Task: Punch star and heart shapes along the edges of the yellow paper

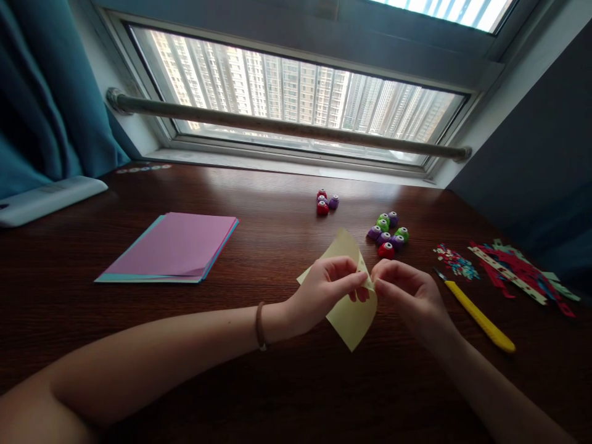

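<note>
Hands meet over the dark wooden desk (277, 382). Left hand (324, 290) and right hand (407, 293) both pinch the same edge of a pale yellow paper sheet (351, 317), fingertips almost touching; the sheet is lifted and bent, one corner rising beyond the left hand, another hanging below the pinch toward the person. Brown band (260, 325) on the left wrist. Just right of the right hand lies a yellow craft knife (483, 319), flat on the desk. Beyond the right hand, a cluster of small coloured punches (388, 234); a smaller cluster (325, 202) farther off. Far right: paper strips and scraps (513, 271). Well left of the left hand, a stack of coloured paper (173, 246), pink on top.
</note>
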`<state>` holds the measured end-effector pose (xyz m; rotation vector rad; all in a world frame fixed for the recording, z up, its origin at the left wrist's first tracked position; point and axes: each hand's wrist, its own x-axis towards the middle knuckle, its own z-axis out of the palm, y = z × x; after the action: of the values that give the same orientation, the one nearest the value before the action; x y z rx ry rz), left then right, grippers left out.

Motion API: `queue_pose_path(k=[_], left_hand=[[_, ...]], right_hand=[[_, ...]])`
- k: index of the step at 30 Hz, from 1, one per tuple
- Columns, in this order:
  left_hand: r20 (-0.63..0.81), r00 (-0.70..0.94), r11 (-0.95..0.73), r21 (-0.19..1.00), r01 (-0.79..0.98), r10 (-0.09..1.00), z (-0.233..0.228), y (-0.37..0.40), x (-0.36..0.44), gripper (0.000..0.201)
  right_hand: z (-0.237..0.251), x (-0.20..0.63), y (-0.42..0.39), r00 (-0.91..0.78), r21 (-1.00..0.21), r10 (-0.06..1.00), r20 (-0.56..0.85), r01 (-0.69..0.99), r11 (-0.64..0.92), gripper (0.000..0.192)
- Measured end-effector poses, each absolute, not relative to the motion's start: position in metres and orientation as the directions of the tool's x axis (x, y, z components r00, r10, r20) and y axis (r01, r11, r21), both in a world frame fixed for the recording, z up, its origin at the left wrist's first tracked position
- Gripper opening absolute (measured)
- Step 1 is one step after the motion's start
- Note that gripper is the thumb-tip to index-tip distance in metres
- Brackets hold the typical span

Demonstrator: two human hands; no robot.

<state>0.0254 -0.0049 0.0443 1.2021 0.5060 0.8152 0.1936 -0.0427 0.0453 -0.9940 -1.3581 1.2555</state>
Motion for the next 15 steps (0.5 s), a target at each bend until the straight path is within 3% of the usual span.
queue_pose_path(k=[5, 15], left_hand=[[0.073, 0.639, 0.128, 0.956, -0.263, 0.766, 0.047, -0.008, 0.025, 0.023], [0.064, 0.730, 0.225, 0.930, -0.291, 0.680, 0.049, -0.011, 0.024, 0.021]], right_hand=[[0.051, 0.191, -0.046, -0.257, -0.986, 0.965, 0.055, -0.167, 0.012, 0.010], [0.054, 0.187, -0.047, -0.298, -0.967, 0.953, 0.056, -0.253, -0.022, 0.009]])
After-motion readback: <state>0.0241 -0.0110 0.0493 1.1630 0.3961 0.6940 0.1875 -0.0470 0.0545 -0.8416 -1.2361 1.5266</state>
